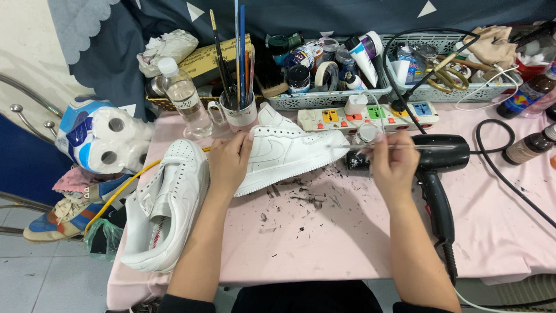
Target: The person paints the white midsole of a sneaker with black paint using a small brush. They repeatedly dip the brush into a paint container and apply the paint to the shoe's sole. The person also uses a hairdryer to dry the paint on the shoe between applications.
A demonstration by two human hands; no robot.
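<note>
Fingers of left hand (pixel 229 162) clasp white sneaker (pixel 289 152) — right hand (pixel 394 165) fingers pinch thin brush (pixel 405 147).

Smooth white leather-look sneaker (pixel 286 152) under the left hand's fingers (pixel 230 155); matt pink cloth table cover (pixel 324 243), paint-flecked; glossy black plastic hairdryer (pixel 443 153) beside right fingers (pixel 385 153).

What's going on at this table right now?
A person sits at a pink-covered table. The left hand grips the heel end of a white sneaker, holding it on its side. The right hand holds a thin brush level, just past the shoe's toe. A second white sneaker lies at the table's left edge, a black hair dryer lies just right of the right hand, and dark flecks are scattered on the cloth below the shoe.
</note>
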